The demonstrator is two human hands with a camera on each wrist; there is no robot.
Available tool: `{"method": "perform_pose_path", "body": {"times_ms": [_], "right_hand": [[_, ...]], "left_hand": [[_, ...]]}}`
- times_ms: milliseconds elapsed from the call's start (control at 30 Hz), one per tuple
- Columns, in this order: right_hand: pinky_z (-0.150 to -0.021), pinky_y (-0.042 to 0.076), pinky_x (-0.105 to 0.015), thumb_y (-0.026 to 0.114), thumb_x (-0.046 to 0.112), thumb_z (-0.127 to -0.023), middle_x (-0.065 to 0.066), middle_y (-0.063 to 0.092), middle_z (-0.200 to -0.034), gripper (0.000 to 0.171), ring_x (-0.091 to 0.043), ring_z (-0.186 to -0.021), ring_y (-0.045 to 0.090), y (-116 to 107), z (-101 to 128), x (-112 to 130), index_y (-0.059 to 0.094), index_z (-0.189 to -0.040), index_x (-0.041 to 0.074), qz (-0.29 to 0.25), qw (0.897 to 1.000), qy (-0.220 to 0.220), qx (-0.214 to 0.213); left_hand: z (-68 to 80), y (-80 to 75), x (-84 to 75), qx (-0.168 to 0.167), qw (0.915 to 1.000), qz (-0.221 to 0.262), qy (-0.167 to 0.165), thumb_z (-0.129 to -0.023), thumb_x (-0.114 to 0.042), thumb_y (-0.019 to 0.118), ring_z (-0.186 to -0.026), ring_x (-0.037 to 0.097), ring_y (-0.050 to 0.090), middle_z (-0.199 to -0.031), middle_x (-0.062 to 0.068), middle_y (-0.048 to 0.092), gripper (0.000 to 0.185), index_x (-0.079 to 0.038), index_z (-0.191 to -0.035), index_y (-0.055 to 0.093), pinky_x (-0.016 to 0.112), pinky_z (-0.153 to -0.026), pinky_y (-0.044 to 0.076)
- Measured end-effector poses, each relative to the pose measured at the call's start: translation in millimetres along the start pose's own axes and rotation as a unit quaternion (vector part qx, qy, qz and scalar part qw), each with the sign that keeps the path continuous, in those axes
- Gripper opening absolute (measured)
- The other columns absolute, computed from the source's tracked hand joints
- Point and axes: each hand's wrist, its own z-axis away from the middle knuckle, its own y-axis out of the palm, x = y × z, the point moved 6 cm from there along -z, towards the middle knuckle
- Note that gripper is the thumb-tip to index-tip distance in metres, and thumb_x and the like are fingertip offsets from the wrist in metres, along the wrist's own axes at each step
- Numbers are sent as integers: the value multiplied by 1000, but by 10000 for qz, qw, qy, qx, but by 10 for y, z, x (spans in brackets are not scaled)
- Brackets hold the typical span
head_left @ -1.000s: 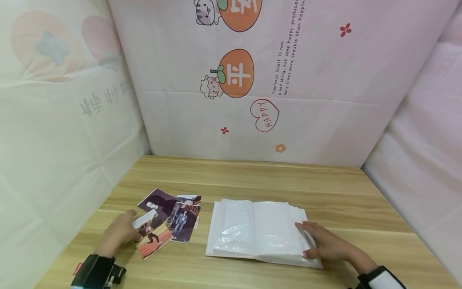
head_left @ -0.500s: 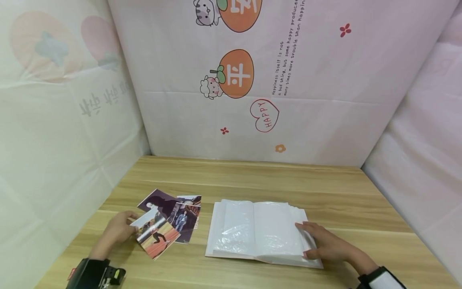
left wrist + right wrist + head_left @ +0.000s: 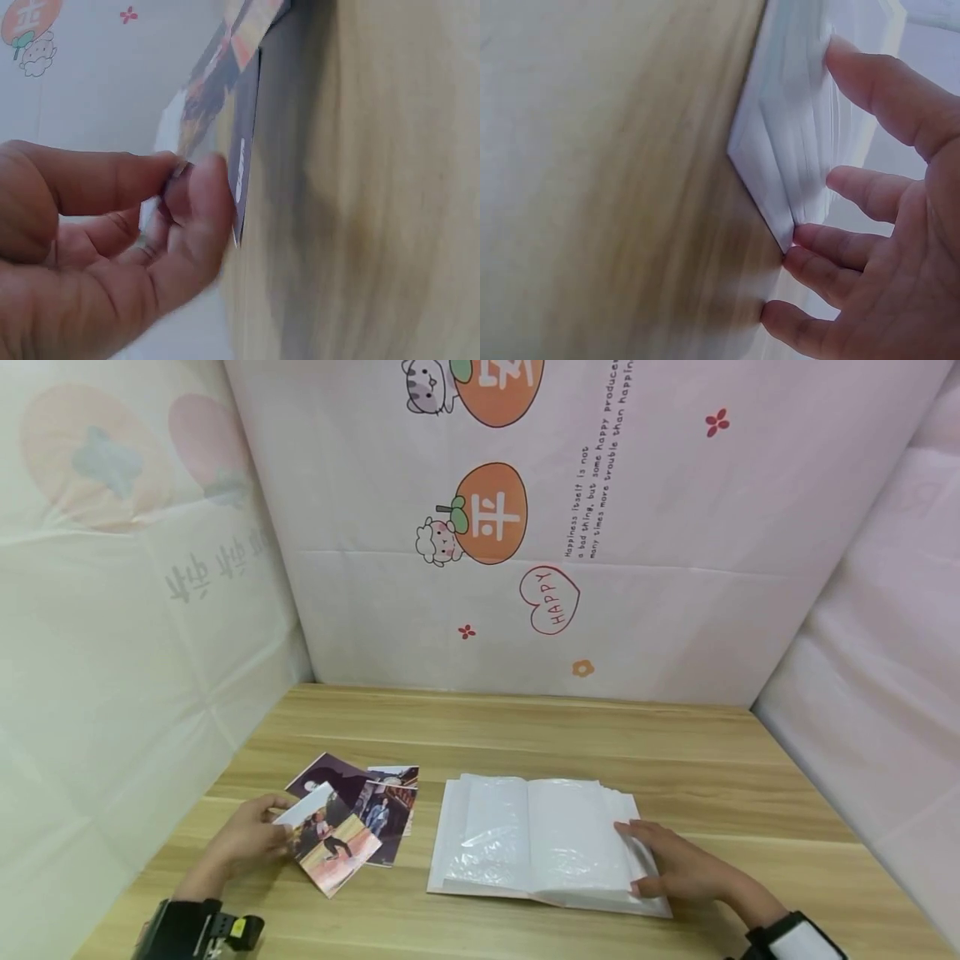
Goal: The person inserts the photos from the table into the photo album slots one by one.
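Thumb and finger of my left hand (image 3: 251, 837) pinch one corner of a photo (image 3: 335, 847) that shows a figure on an orange-red ground. In the left wrist view the pinched photo (image 3: 206, 105) stands tilted off the table. Under and behind it lie several more photos: a dark portrait (image 3: 341, 775), a figure in blue (image 3: 386, 814), and one mostly covered. A white photo album (image 3: 491, 835) lies spread at clear-sleeved pages. My right hand (image 3: 678, 867) rests on its right edge, fingers apart; in the right wrist view the fingertips touch the layered pages (image 3: 802, 120).
The wood-grain table (image 3: 525, 735) is bounded by white printed cloth (image 3: 360, 610) at the back and both sides. A strip of bare wood separates the photos from the album. Each wrist wears a black strap.
My left hand has lifted the top photo slightly and shifted it to the right, turning its face; it overlaps the pile differently. The right hand and the album have stayed put.
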Motion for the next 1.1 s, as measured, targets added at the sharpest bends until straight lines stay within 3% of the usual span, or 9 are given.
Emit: {"method": "perform_pose_path", "body": {"times_ms": [133, 267, 400, 533, 633, 767, 900, 1100], "right_hand": [[-91, 25, -67, 71, 38, -80, -34, 35, -134, 79, -53, -121, 30, -73, -24, 39, 37, -137, -4, -16, 10000, -60, 37], [-89, 30, -66, 70, 33, -82, -36, 34, -133, 73, -53, -117, 36, -167, -68, 70, 38, -137, -3, -310, 9995, 55, -79], [-84, 37, -63, 68, 28, -85, -35, 35, -133, 67, -53, -112, 42, -251, -124, 76, 39, -136, -3, -555, 9975, 143, -410], [-79, 41, -63, 65, 25, -87, -33, 40, -130, 59, -51, -109, 46, -324, -197, 135, 42, -133, -4, -561, 9958, -51, -722], [-78, 43, -60, 63, 22, -89, -32, 42, -129, 53, -50, -107, 48, -364, -258, 208, 44, -132, -4, -665, 9937, -297, -852], [-80, 48, -47, 61, 19, -91, -29, 44, -129, 50, -46, -107, 51, -383, -338, 292, 44, -131, -5, -869, 9906, -484, -936], [-80, 49, -35, 59, 21, -92, -29, 44, -129, 51, -39, -107, 53, -330, -428, 375, 42, -132, -6, -1150, 9884, -435, -890], [-81, 48, -31, 59, 21, -92, -29, 46, -126, 49, -35, -106, 54, -229, -540, 543, 43, -131, -4, -1587, 9833, -436, -781]], "left_hand": [[3, 29, -47, 318, 9966, 763, 51, -82, 13, 50, -70, 22, 56, -91, 19, 50, 43, 18, -122, 34, 32, -61, 53], [2, 47, -148, 264, 9955, 893, 179, -85, 13, 48, -72, 20, 55, -91, 17, 49, 44, 17, -126, 33, 32, -65, 53], [8, 100, -296, 51, 9969, 704, 338, -88, 11, 49, -76, 20, 54, -94, 19, 48, 40, 15, -126, 37, 31, -66, 52], [9, 192, -454, -61, 9973, 506, 536, -89, 10, 49, -78, 21, 52, -96, 19, 46, 37, 13, -125, 42, 32, -66, 52], [-12, 295, -565, 16, 9964, 474, 695, -89, 10, 49, -76, 21, 52, -95, 19, 48, 35, 12, -124, 44, 32, -64, 52], [-64, 451, -696, 158, 9950, 477, 865, -90, 10, 48, -74, 21, 52, -96, 19, 49, 32, 11, -122, 46, 31, -62, 52], [-86, 615, -828, 312, 9930, 450, 1043, -90, 11, 47, -72, 23, 51, -95, 19, 47, 31, 12, -121, 46, 29, -58, 50], [-97, 915, -1022, 453, 9906, 179, 1275, -89, 10, 50, -71, 23, 53, -94, 17, 54, 31, 10, -120, 51, 30, -56, 50]]}}
